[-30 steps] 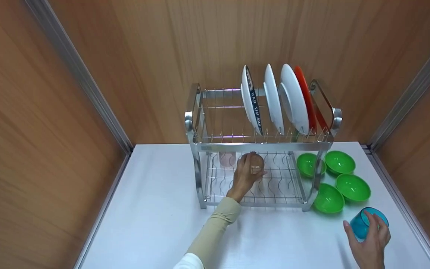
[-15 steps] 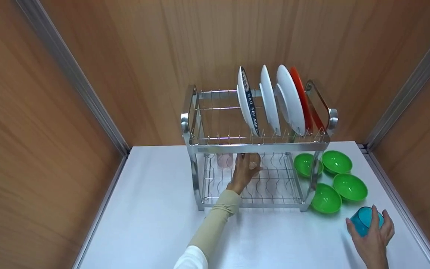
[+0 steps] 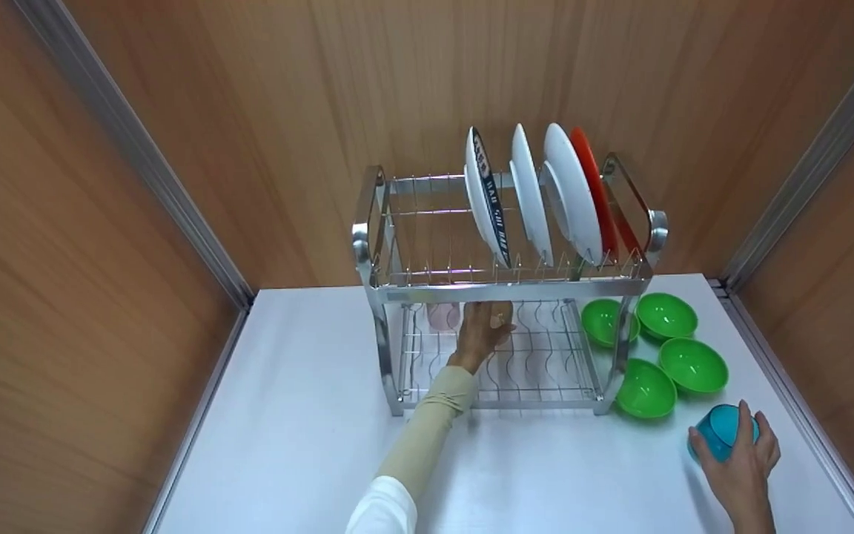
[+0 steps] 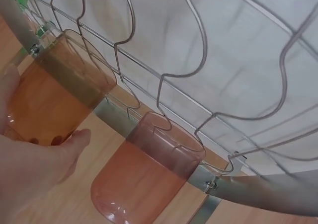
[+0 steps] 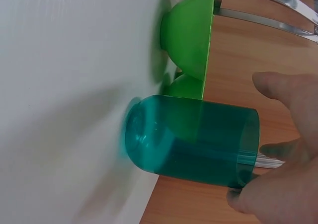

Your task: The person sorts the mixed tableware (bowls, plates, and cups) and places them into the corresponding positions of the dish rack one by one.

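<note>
In the left wrist view, an amber see-through cup point(image 4: 62, 85) stands upside down, its rim at the wires of the rack's lower shelf. My left hand point(image 3: 480, 330) holds it, with fingers round its sides near the base. A pink see-through cup point(image 4: 149, 169), also upside down, stands beside it on the wires. On the white table, a blue see-through cup point(image 5: 194, 139) stands upright. My right hand point(image 3: 742, 460) spreads its fingers around the mouth of this cup; in the right wrist view one fingertip is right at the rim while another finger stands apart.
A two-tier metal dish rack point(image 3: 516, 291) stands on the white table point(image 3: 301, 415). Several plates, white ones point(image 3: 575, 193) and a red one point(image 3: 596, 193), stand upright on its top tier. Several green bowls point(image 3: 692, 365) lie at its right side. Wood-grain walls enclose the table.
My left hand has moved slightly back into the lower shelf with the amber cup. My right hand has shifted from over the blue cup's mouth to around it. The head view has shifted slightly.
</note>
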